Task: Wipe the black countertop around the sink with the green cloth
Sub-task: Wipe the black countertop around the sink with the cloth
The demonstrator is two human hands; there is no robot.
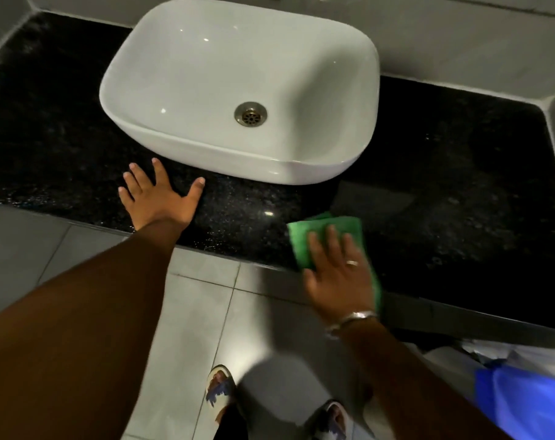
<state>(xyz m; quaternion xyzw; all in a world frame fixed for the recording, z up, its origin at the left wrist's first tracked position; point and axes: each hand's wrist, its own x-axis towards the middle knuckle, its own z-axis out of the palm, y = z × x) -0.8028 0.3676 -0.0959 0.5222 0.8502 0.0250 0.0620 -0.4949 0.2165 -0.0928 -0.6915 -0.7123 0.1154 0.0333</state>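
A white vessel sink (206, 74) stands on the black speckled countertop (460, 185). The green cloth (304, 239) lies folded at the counter's front edge, just below the sink's right front corner. My right hand (336, 274) presses flat on top of the cloth with fingers spread, covering its near half. My left hand (158, 198) rests flat and open on the counter in front of the sink's left corner, fingers spread, holding nothing.
Grey tiled walls close in the counter at the back and on both sides. Grey floor tiles (190, 312) lie below the front edge, where my sandalled feet (220, 389) stand. A blue and white bag (524, 395) sits at the lower right.
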